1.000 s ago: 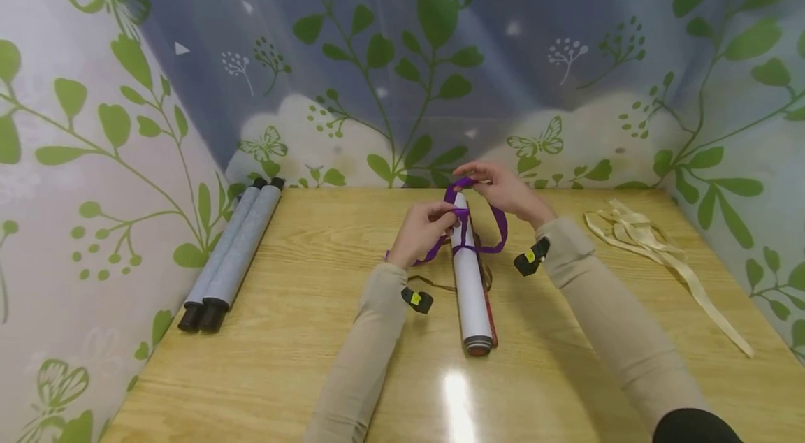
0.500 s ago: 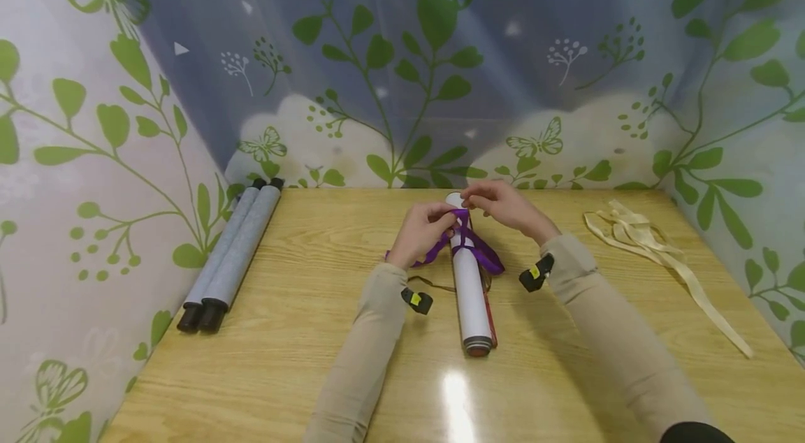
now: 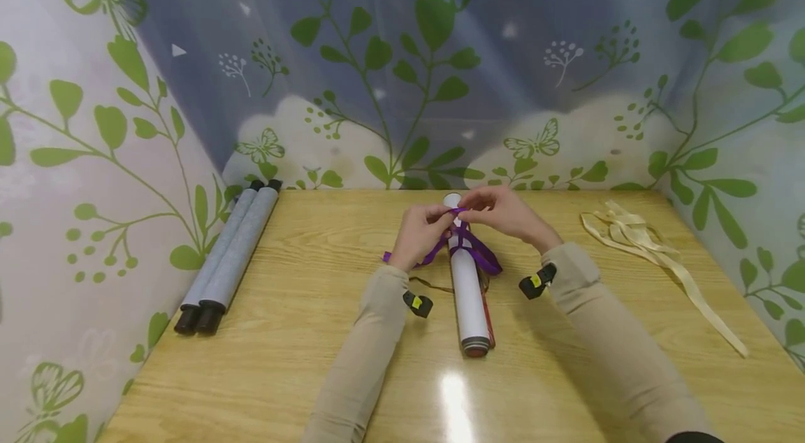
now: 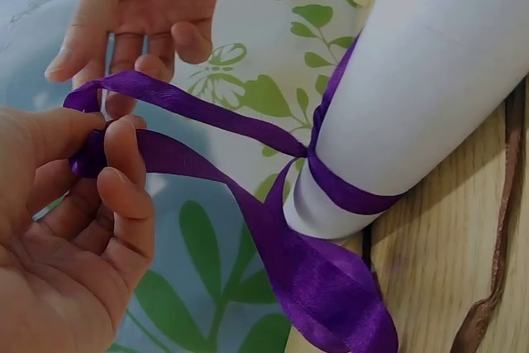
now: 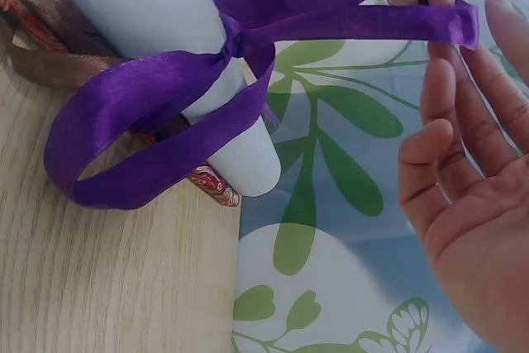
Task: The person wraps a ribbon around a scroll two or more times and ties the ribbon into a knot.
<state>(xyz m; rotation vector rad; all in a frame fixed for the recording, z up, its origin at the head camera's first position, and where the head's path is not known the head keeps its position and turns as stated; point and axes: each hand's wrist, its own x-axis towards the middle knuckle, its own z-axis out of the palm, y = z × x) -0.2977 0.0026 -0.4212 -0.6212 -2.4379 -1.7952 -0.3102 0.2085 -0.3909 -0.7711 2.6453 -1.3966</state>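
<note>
A white paper roll (image 3: 470, 300) lies lengthwise on the table, with a purple ribbon (image 3: 486, 261) knotted round its far part. My left hand (image 3: 418, 232) pinches a folded part of the ribbon between thumb and fingers beyond the knot. In the left wrist view the purple ribbon (image 4: 198, 113) stretches from those fingers to the knot. My right hand (image 3: 506, 216) is close by; in the right wrist view its fingers (image 5: 475, 134) are spread at the ribbon's folded end, thumb apart from it. A loose ribbon loop (image 5: 124, 121) hangs beside the roll.
Two grey rolls (image 3: 235, 254) with black ends lie together at the table's left. A cream ribbon (image 3: 648, 244) lies in a heap at the right. Beside the white roll are a brown cord (image 3: 434, 285) and a red patterned item (image 5: 216, 185). A leaf-print cloth hangs behind the table.
My right hand has let go of the ribbon loop, which has dropped to the roll's right side. It has moved down towards my left hand, which keeps its pinch.
</note>
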